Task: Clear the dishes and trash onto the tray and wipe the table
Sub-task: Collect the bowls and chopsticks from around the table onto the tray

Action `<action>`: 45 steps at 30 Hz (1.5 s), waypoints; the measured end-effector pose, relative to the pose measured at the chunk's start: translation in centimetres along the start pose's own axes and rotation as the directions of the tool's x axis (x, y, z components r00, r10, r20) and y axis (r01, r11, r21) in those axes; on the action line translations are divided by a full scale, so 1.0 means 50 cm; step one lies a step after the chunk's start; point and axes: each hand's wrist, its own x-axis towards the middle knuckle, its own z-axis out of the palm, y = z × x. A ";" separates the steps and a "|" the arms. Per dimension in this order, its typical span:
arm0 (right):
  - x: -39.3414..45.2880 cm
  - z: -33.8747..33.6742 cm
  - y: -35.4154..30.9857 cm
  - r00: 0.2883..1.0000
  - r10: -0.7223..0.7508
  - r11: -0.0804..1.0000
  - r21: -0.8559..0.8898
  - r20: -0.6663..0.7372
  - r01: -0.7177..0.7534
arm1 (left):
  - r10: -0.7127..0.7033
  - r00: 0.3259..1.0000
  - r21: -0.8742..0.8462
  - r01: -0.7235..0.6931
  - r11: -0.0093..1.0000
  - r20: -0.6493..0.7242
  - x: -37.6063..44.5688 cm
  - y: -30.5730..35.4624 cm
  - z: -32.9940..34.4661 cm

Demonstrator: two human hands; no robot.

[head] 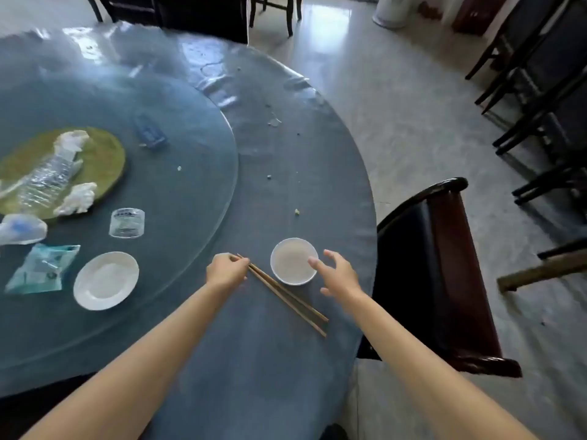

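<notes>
- Left hand (226, 270) pinches the thin wooden chopsticks (286, 295) at one end.
- Right hand (338, 274), fingers spread wide, is by the round white bowl (293, 261).
- Bowl looks empty.

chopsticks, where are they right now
In the head view the chopsticks lie on the blue table near its front edge, just left of the white bowl, with the left hand pinching their far ends.

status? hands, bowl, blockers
Left hand pinching chopsticks at their far end. Right hand open, at white bowl, not gripping. Nothing in the way.
</notes>
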 end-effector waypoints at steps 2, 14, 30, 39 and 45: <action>0.017 0.016 0.004 0.998 0.064 0.993 0.097 0.023 -0.066 | -0.109 0.994 -0.081 0.110 0.991 0.012 0.024 -0.009 0.022; 0.055 0.039 0.042 0.990 0.142 0.931 0.336 0.019 -0.140 | -0.263 0.949 0.083 0.280 0.956 -0.174 0.080 -0.005 0.078; 0.050 0.028 0.049 0.996 0.072 0.950 0.301 0.048 -0.084 | 0.084 0.995 0.716 -0.027 0.697 -0.045 0.058 -0.005 0.134; 0.004 0.020 0.046 0.993 0.109 0.937 0.331 0.038 -0.116 | 0.112 0.990 0.562 -0.144 0.814 0.091 0.036 -0.048 0.088; -0.059 0.033 0.046 0.993 0.102 0.951 0.285 0.067 -0.117 | 0.111 0.983 0.106 -0.127 0.986 0.146 -0.016 -0.101 0.005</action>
